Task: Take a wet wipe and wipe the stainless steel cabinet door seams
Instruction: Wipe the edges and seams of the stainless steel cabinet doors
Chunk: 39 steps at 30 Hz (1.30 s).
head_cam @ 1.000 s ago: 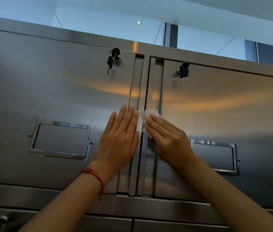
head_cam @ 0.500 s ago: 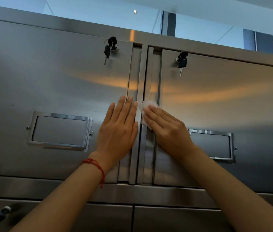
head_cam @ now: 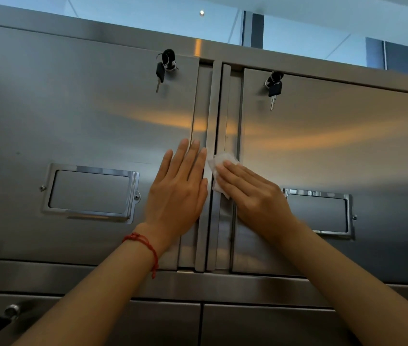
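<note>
At frame centre the wet wipe is pressed flat-fingered by the right hand, the left hand braced open; the seam is best followed with steady pressure.

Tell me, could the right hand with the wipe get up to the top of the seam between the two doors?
Probably yes. The right hand presses the wet wipe on the seam, and nothing blocks the strip above it; the keys hang off to the side.

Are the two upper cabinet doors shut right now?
Shut: left door and right door lie flush, their edge strips parallel at the centre seam.
</note>
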Each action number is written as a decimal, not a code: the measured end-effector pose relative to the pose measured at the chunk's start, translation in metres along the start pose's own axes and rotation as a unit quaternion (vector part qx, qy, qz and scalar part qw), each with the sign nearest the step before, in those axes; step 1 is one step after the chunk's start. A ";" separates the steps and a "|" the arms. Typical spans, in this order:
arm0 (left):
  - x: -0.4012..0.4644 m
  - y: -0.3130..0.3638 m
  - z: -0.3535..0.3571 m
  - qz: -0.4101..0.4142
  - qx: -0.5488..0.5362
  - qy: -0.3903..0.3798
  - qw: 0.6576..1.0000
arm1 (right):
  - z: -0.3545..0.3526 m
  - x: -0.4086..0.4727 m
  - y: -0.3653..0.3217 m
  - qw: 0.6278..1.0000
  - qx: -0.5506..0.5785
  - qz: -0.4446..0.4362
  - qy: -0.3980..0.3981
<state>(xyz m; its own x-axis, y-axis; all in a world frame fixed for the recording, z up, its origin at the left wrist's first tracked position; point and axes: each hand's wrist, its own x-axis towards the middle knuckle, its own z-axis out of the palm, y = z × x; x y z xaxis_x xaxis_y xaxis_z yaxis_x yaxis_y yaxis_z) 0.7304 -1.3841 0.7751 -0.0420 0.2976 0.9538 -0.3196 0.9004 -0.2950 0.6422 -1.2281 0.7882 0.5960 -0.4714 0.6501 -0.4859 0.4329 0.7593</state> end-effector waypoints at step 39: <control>0.000 0.000 0.000 -0.003 -0.007 -0.008 1.000 | 0.003 -0.020 -0.014 1.000 0.026 -0.009 0.003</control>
<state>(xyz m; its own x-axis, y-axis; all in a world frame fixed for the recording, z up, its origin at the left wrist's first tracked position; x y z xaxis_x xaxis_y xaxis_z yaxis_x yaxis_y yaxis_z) 0.7308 -1.3838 0.7748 -0.0557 0.2863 0.9565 -0.3057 0.9071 -0.2893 0.6354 -1.2267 0.7651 0.6089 -0.4731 0.6367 -0.5074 0.3846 0.7711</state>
